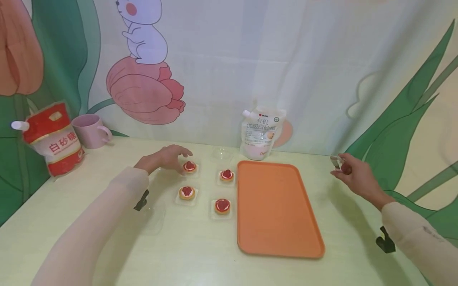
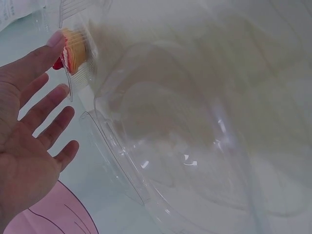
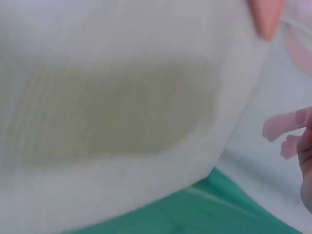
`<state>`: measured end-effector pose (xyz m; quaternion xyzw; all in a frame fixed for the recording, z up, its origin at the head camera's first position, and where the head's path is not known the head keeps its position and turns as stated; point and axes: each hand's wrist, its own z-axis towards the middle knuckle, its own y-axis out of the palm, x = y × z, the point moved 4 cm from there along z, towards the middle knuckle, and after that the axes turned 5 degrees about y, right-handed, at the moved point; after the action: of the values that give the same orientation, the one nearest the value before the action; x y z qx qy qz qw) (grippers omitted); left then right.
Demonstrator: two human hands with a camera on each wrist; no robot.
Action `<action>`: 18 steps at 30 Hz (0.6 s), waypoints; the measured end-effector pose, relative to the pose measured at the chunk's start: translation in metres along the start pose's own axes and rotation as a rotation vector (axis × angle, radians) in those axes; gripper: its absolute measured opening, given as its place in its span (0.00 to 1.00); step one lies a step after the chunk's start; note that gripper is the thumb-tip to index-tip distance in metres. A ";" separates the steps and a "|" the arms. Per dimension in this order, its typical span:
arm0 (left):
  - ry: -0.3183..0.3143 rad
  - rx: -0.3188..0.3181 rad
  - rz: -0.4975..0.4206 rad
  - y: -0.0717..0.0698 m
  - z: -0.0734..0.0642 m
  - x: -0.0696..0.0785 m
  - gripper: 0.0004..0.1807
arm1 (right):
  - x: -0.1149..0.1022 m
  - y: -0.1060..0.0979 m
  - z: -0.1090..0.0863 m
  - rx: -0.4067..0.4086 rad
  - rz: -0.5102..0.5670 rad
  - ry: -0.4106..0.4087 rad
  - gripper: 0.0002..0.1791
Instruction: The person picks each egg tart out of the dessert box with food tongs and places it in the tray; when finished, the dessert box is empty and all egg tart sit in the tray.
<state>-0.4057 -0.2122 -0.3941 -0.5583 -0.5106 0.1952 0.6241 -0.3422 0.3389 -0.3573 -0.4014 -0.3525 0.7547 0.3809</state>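
Observation:
My left hand (image 1: pixel 167 157) reaches over the back left tart (image 1: pixel 190 167), its fingers spread. In the left wrist view the thumb (image 2: pixel 57 39) overlaps the edge of this red-topped tart (image 2: pixel 75 51) and its clear plastic box. Three more strawberry-topped tarts sit nearby in clear boxes: a front left tart (image 1: pixel 187 193), a back right tart (image 1: pixel 227 175) and a front right tart (image 1: pixel 222 206). Off to the right, above the table, my right hand (image 1: pixel 359 174) pinches a small clear plastic container (image 1: pixel 335 162) with a dark red thing against it; fingers partly hide both.
An orange tray (image 1: pixel 277 206) lies right of the tarts. Behind it stands a white sugar pouch (image 1: pixel 261 133). A red and white sugar bag (image 1: pixel 57 139) and a pink mug (image 1: pixel 89 131) are at the back left. Clear plastic pieces (image 1: pixel 155 218) lie at left.

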 end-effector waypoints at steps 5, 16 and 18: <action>-0.003 0.006 0.005 0.000 0.000 -0.001 0.37 | -0.017 0.000 0.013 0.037 0.251 0.161 0.14; -0.027 -0.019 -0.002 0.001 0.001 0.001 0.38 | -0.059 0.018 0.037 -0.013 1.128 0.173 0.09; -0.034 -0.027 -0.001 0.000 0.002 0.002 0.38 | -0.069 0.024 0.040 -0.068 1.238 0.140 0.08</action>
<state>-0.4068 -0.2101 -0.3934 -0.5633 -0.5238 0.1974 0.6078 -0.3579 0.2598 -0.3368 -0.5918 -0.0526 0.7957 -0.1179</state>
